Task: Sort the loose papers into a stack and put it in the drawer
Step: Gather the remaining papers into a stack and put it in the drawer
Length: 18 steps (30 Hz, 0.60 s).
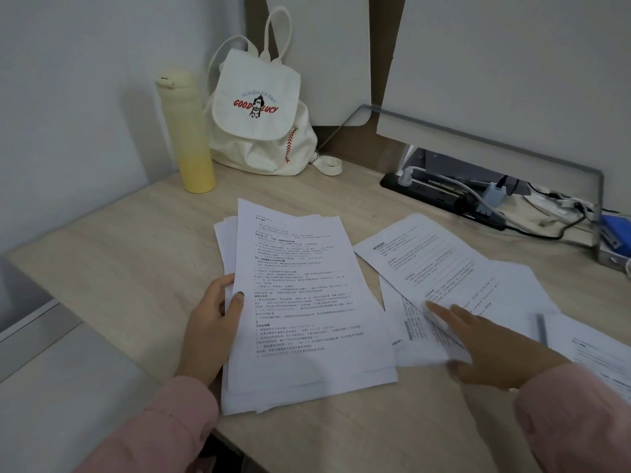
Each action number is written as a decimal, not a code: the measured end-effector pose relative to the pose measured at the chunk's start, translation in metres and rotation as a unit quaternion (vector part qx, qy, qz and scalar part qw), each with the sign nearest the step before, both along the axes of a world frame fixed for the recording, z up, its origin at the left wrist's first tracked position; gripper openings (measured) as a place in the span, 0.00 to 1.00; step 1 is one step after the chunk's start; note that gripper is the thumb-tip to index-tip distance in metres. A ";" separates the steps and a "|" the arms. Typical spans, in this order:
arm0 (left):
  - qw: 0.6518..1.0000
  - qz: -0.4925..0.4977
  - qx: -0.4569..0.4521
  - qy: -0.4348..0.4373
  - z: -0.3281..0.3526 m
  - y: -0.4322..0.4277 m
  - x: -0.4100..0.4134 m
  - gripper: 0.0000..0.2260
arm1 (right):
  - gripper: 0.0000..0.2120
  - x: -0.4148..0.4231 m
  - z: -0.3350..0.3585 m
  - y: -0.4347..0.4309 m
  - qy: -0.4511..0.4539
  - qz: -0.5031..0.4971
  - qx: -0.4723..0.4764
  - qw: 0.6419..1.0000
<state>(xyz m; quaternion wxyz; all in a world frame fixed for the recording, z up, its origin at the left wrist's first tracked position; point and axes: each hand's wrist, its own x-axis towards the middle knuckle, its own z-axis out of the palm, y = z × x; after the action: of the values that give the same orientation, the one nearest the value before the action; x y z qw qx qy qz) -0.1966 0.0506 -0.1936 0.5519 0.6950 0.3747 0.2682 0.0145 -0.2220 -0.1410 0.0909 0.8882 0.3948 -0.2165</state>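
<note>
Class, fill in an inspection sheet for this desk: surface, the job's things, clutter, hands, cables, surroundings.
Surface: light wood-grain desk.
Job's things: uneven paper stack mid-desk; loose sheets overlapping to its right.
Clutter: yellow bottle and white backpack in the back corner; pen lying on the rightmost sheets.
Hands: left hand grips the stack's left edge, thumb on top; right hand presses straight fingers on a loose sheet.
Cables: black power strip at back right, plugs in it, cables trailing right.
Surroundings: white wall; no drawer seen.
</note>
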 end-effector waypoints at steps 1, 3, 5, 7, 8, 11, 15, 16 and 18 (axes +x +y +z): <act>1.000 0.000 -0.001 -0.002 0.000 0.000 0.000 0.12 | 0.42 0.001 -0.003 0.001 -0.029 -0.001 0.025 0.999; 1.000 0.002 -0.009 -0.009 0.000 0.000 0.000 0.16 | 0.36 0.002 -0.010 0.004 -0.102 -0.021 0.066 0.992; 1.000 0.006 -0.021 -0.017 -0.001 0.001 -0.001 0.20 | 0.30 0.003 -0.014 0.010 -0.150 -0.077 0.101 0.981; 1.000 0.004 -0.015 -0.020 -0.002 0.003 -0.001 0.20 | 0.23 0.005 -0.011 0.019 -0.147 -0.155 0.142 0.967; 1.000 0.002 -0.009 -0.017 -0.003 0.003 -0.001 0.19 | 0.20 0.007 -0.007 0.025 -0.135 -0.193 0.170 0.957; 1.000 0.002 0.004 0.006 -0.005 0.004 0.000 0.16 | 0.14 0.011 0.005 0.044 -0.105 -0.256 0.285 0.918; 1.000 0.006 0.013 0.015 -0.003 0.003 0.002 0.13 | 0.15 -0.005 0.024 0.083 0.097 -0.309 0.443 0.836; 1.000 0.006 0.017 0.019 -0.003 0.003 0.002 0.13 | 0.14 -0.011 0.027 0.094 0.161 -0.325 0.472 0.804; 1.000 0.001 0.016 0.025 -0.001 0.002 0.002 0.10 | 0.11 -0.024 0.025 0.117 0.267 -0.343 0.496 0.752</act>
<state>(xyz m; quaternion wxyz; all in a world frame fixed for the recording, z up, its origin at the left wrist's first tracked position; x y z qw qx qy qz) -0.1943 0.0521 -0.1942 0.5311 0.7095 0.3849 0.2577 -0.0098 -0.1049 -0.1159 -0.5517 0.7906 0.1235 -0.2354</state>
